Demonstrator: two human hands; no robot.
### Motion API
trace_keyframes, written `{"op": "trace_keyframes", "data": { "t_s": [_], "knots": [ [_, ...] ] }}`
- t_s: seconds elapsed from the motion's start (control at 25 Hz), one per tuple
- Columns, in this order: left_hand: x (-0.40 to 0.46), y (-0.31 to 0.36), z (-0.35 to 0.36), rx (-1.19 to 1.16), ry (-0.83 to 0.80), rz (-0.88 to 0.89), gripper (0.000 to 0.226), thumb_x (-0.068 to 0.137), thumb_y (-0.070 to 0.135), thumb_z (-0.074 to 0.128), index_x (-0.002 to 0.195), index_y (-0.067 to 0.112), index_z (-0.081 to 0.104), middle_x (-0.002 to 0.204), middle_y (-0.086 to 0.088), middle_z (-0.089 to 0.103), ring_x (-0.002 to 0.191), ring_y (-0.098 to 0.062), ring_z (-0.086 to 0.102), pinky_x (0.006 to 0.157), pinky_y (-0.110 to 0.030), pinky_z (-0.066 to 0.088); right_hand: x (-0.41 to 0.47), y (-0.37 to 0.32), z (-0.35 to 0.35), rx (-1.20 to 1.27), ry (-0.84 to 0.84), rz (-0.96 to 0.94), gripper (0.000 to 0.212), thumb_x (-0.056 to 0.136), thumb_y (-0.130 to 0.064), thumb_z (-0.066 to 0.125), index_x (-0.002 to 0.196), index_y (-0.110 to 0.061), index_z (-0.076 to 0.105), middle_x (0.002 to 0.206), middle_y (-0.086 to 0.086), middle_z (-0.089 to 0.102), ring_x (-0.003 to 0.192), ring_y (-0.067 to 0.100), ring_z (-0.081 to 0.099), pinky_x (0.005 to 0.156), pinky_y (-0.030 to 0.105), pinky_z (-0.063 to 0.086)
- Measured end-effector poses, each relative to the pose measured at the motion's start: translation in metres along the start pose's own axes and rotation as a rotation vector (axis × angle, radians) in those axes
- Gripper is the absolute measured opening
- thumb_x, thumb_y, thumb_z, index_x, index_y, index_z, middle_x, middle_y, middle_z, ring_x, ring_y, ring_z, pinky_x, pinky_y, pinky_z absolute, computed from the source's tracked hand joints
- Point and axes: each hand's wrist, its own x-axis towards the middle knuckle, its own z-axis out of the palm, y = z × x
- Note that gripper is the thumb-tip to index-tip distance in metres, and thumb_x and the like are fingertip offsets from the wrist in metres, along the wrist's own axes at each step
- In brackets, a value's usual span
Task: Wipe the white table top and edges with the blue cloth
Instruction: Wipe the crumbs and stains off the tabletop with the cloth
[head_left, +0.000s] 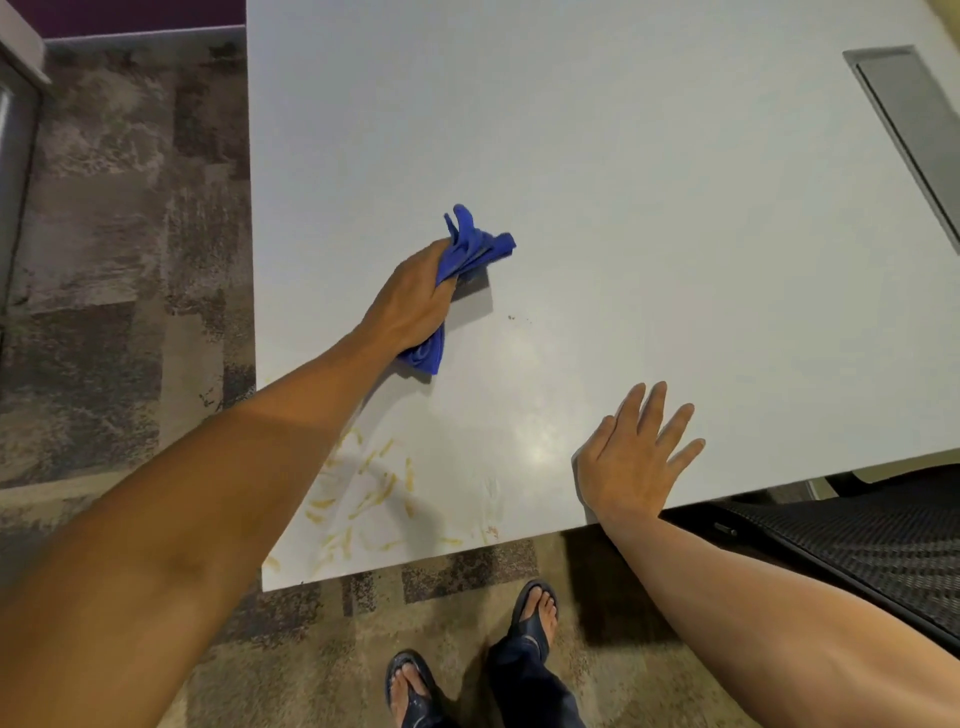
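Left hand (413, 306): grip closed around crumpled blue cloth (470, 247) on white table (649, 208) | right hand (636, 457): fingers spread wide, flat near edge | yellow smears (374, 488) at near corner

White table top (649, 218), vivid blue cloth (470, 249), mottled carpet (114, 218).
Yellow-orange smears (374, 493) and a few dark specks (514, 317) mark the white surface; grey metal panel (914, 119) inset; carpet patchy grey, brown, tan; black mesh chair (857, 545); dark navy sandals (537, 613); purple wall strip (130, 15).
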Motion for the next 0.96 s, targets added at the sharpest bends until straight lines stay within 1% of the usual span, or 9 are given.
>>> {"op": "trace_keyframes", "data": {
  "t_s": [0.08,0.16,0.24,0.36,0.48,0.56,0.72,0.84,0.96],
  "knots": [
    [0.014,0.000,0.016,0.056,-0.047,-0.008,0.032,0.100,0.012,0.038,0.128,0.009,0.052,0.115,-0.014,0.064,0.100,-0.030,0.061,0.090,-0.044,0.049,0.000,0.000,0.000,-0.013,0.002,0.005,0.064,0.105,-0.037,0.018,0.164,-0.014,0.015,0.173,0.009,0.008,0.157,0.043,0.000,0.122,0.068,0.005],
    [0.014,-0.004,0.036,0.190,-0.098,0.028,0.044,0.098,0.007,0.040,0.141,0.009,0.046,0.138,-0.014,0.056,0.124,-0.032,0.053,0.109,-0.045,0.037,-0.001,0.000,0.001,-0.028,-0.002,0.006,0.064,0.105,-0.037,0.018,0.164,-0.014,0.014,0.173,0.009,0.007,0.157,0.042,0.000,0.122,0.068,0.006],
    [0.009,-0.006,0.049,0.215,-0.079,0.052,0.051,0.096,0.004,0.044,0.147,0.008,0.040,0.151,-0.012,0.045,0.138,-0.030,0.041,0.118,-0.042,0.024,0.000,0.000,0.002,-0.047,-0.001,0.006,0.065,0.104,-0.039,0.016,0.164,-0.015,0.013,0.173,0.009,0.006,0.157,0.042,0.000,0.122,0.068,0.006],
    [0.000,-0.005,0.061,0.153,-0.072,0.110,0.050,0.095,0.003,0.046,0.145,0.008,0.044,0.149,-0.010,0.048,0.137,-0.030,0.044,0.118,-0.040,0.025,0.000,0.000,0.000,-0.044,-0.005,0.007,0.063,0.105,-0.037,0.020,0.164,-0.014,0.013,0.173,0.009,0.006,0.157,0.043,0.000,0.123,0.068,0.005],
    [-0.017,-0.008,0.066,0.107,-0.206,0.222,0.050,0.095,0.001,0.049,0.144,0.009,0.047,0.147,-0.008,0.051,0.134,-0.029,0.048,0.117,-0.041,0.028,0.000,-0.001,-0.002,-0.049,-0.012,0.010,0.063,0.107,-0.036,0.026,0.165,-0.015,0.012,0.173,0.008,0.004,0.157,0.042,-0.002,0.122,0.067,0.004],
    [-0.029,-0.012,0.065,0.103,-0.299,0.295,0.050,0.095,0.002,0.050,0.143,0.013,0.048,0.147,-0.005,0.051,0.135,-0.024,0.047,0.117,-0.041,0.027,0.000,0.000,-0.003,-0.048,-0.020,0.011,0.064,0.107,-0.036,0.026,0.165,-0.015,0.011,0.173,0.008,0.003,0.157,0.042,-0.003,0.123,0.067,0.004],
    [-0.055,-0.008,0.064,0.055,-0.354,0.338,0.052,0.091,-0.001,0.052,0.140,0.017,0.053,0.145,-0.001,0.053,0.134,-0.019,0.049,0.116,-0.042,0.028,0.001,-0.001,-0.003,-0.047,-0.039,0.017,0.064,0.106,-0.037,0.023,0.165,-0.017,0.007,0.173,0.007,0.000,0.157,0.041,-0.006,0.123,0.067,0.003],
    [-0.089,-0.006,0.068,0.114,-0.431,0.380,0.058,0.087,-0.001,0.052,0.142,0.017,0.051,0.147,0.001,0.052,0.139,-0.016,0.044,0.119,-0.040,0.024,0.001,0.000,-0.003,-0.025,-0.036,0.019,0.063,0.106,-0.037,0.022,0.164,-0.016,0.009,0.173,0.006,0.002,0.157,0.041,-0.005,0.123,0.066,0.001],
    [-0.124,-0.001,0.071,0.164,-0.500,0.407,0.064,0.083,0.004,0.046,0.145,0.019,0.046,0.152,0.005,0.046,0.144,-0.011,0.035,0.121,-0.036,0.017,0.001,-0.001,-0.001,-0.022,-0.038,0.018,0.063,0.106,-0.037,0.021,0.164,-0.017,0.010,0.173,0.006,0.003,0.157,0.040,-0.004,0.123,0.066,0.003]
  ]
}}
